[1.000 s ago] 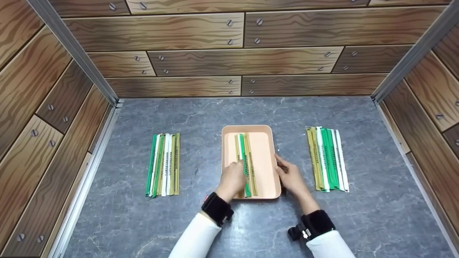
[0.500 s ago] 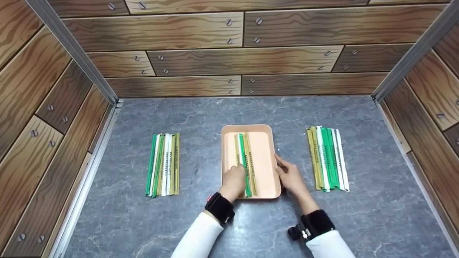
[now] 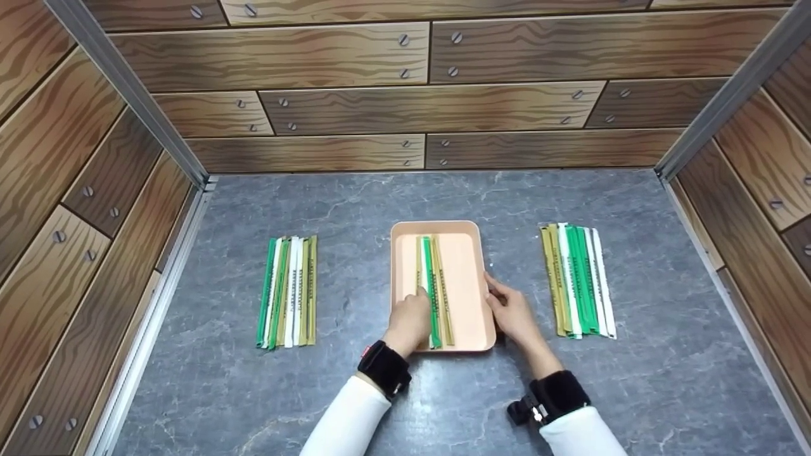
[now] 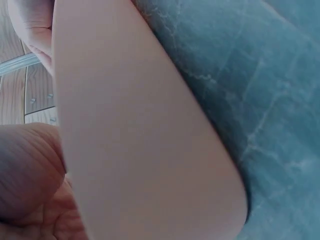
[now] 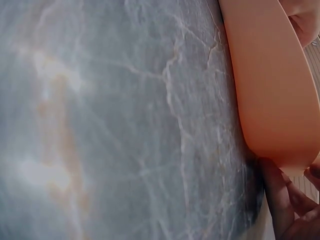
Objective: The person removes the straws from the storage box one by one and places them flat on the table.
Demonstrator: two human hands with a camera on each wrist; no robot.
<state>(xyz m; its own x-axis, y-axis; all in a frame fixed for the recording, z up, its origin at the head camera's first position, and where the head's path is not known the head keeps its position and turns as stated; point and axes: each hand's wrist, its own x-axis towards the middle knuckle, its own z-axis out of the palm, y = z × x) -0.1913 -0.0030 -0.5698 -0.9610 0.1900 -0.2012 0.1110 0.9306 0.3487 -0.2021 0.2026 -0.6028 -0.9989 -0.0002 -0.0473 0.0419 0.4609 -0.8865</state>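
Observation:
Several long wrapped straws, gold, white and green, lie lengthwise in the peach tray [image 3: 472, 288] in the head view. My left hand [image 3: 410, 318] is inside the tray over its left half, curled at the left straws. It covers the lower part of a gold straw [image 3: 419, 266] and a white straw [image 3: 423, 253]; its fingertips are hidden, so I cannot tell whether it pinches one. A green straw [image 3: 434, 310] and another gold straw [image 3: 445, 310] run beside it. My right hand [image 3: 514, 315] grips the tray's right wall, with its fingers [image 5: 277, 192] at the tray edge in the right wrist view.
A row of green, white and gold wrapped straws [image 3: 293, 291] lies left of the tray. Another such row [image 3: 578, 282] lies to the right. The grey marbled table [image 3: 355, 202] ends at wood-patterned walls [image 3: 437, 107] behind and on both sides.
My left hand has shifted slightly toward me and then back up within the tray. The leftmost gold straw has moved a touch to the right; the right hand keeps its place.

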